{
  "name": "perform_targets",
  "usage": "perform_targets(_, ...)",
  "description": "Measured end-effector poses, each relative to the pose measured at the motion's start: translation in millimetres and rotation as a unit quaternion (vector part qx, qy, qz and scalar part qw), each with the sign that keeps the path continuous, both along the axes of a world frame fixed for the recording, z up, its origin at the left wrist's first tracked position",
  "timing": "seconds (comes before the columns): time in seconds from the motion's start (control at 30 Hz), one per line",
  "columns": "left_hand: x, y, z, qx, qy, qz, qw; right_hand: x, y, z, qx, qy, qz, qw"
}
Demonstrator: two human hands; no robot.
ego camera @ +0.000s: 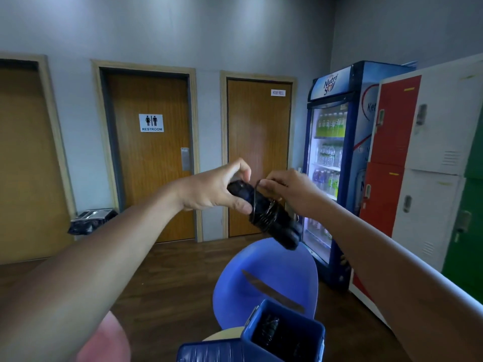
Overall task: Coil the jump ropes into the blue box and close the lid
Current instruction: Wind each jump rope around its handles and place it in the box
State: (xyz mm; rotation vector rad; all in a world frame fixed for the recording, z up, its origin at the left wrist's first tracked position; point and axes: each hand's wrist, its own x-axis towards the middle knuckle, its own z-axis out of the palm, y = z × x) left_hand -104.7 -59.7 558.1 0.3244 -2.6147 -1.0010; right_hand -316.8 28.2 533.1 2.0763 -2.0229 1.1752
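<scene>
My left hand (217,188) grips the upper end of a pair of black jump rope handles (274,223), held slanting down to the right at chest height. Thin black cord (264,216) is wound in several turns round their middle. My right hand (287,185) pinches a loop of that cord just above the handles. Below, at the bottom edge, the blue box (317,335) stands open with another black coiled rope (269,329) inside. Its blue lid (209,351) lies flat to the left of the box.
A blue plastic chair (269,273) stands right behind the box. A drinks fridge (332,158) and red, white and green lockers (423,163) line the right wall. Three wooden doors stand ahead, with a bin (91,220) at the left. A blurred pinkish shape fills the lower left.
</scene>
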Motion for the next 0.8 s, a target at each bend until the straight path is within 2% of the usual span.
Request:
perform_targets(0.03, 4, 5, 5, 0.043, 0.019, -0.02, 0.999, 4, 0, -5, 0.03, -0.114, 0.068, 0.991)
perform_targets(0.1, 11, 10, 11, 0.081, 0.03, -0.047, 0.995, 16, 3, -14, 0.08, -0.345, 0.2, 0.913)
perform_targets(0.13, 15, 11, 14, 0.066, 0.019, -0.046, 0.997, 22, 6, -17, 0.083, -0.409, 0.23, 0.879)
perform_targets(0.17, 18, 11, 16, 0.024, 0.0, -0.03, 0.999, 25, 5, -19, 0.07, -0.43, 0.227, 0.871)
perform_targets(0.23, 21, 7, 17, -0.116, -0.033, 0.054, 0.991, 27, -3, -25, 0.008, -0.402, 0.16, 0.901)
perform_targets(0.3, 18, 2, 11, -0.239, -0.034, 0.171, 0.955, 27, -13, -32, -0.052, -0.386, 0.09, 0.917)
perform_targets(0.33, 14, -1, 4, -0.265, -0.02, 0.22, 0.939, 29, -18, -35, -0.081, -0.379, 0.059, 0.92)
perform_targets(0.37, 9, -3, -5, -0.262, -0.002, 0.251, 0.932, 32, -21, -39, -0.105, -0.371, 0.037, 0.922)
perform_targets(0.43, 0, -3, -21, -0.183, 0.035, 0.286, 0.94, 41, -26, -44, -0.141, -0.357, 0.031, 0.923)
perform_targets(0.5, 1, -3, -28, -0.018, 0.062, 0.283, 0.957, 46, -29, -46, -0.154, -0.325, 0.033, 0.933)
perform_targets(0.57, 6, -4, -31, 0.139, 0.069, 0.225, 0.962, 46, -31, -46, -0.144, -0.283, 0.034, 0.948)
perform_targets(0.6, 8, -5, -32, 0.146, 0.059, 0.206, 0.966, 46, -31, -45, -0.136, -0.267, 0.035, 0.953)
perform_targets(0.67, 6, -7, -38, 0.088, 0.038, 0.199, 0.975, 47, -30, -42, -0.12, -0.229, 0.038, 0.965)
perform_targets(0.8, -9, -12, -54, -0.014, 0.085, 0.261, 0.961, 53, -26, -32, -0.083, -0.15, 0.063, 0.983)
